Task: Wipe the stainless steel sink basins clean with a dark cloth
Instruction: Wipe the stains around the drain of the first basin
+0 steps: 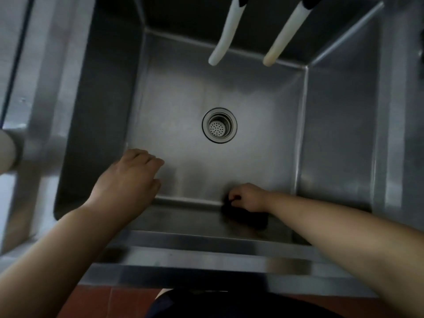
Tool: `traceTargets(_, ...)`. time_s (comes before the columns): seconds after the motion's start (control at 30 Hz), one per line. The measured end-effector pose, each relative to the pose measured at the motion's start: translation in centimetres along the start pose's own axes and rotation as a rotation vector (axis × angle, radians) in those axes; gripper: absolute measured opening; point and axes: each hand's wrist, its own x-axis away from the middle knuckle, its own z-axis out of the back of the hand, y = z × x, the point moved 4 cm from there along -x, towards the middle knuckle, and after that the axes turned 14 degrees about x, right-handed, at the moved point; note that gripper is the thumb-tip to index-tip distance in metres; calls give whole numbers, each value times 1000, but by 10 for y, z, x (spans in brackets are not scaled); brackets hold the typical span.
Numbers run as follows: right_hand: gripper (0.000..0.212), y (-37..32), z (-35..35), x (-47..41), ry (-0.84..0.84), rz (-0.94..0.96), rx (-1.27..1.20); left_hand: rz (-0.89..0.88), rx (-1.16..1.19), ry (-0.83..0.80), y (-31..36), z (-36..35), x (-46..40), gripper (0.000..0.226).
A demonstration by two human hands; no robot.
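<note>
A deep stainless steel sink basin (332, 125) fills the view, with a round perforated drain (219, 128) in the middle of its floor. My right hand (246, 196) reaches down to the near edge of the basin floor and grips a dark cloth (245, 215), which lies against the near wall at the bottom corner line. My left hand (130, 177) hovers over the near left part of the basin with fingers loosely curled, holding nothing.
Two white tap spouts (226, 33) (283, 36) hang down over the far side of the basin. A steel rim (206, 258) runs along the front, a divider ledge (46, 88) stands at the left, and red floor tiles show below.
</note>
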Motion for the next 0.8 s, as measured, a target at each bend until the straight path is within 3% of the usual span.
traceTargets(0.1, 26, -53, 13, -32, 8, 101, -76, 22, -13, 31, -12, 6, 8, 44)
traceTargets(0.33, 32, -136, 27, -74, -84, 136, -251, 67, 13, 82, -37, 12, 20, 42)
traceTargets(0.53, 39, -111, 25, -33, -250, 35, -257, 81, 44, 75, -40, 14, 31, 42)
traceTargets(0.7, 43, -71, 28, 21, -171, -100, -174, 49, 43, 95, -25, 25, 46, 41)
traceTargets(0.8, 42, -59, 33, 50, -37, -166, -229, 57, 39, 123, -14, 35, 60, 40)
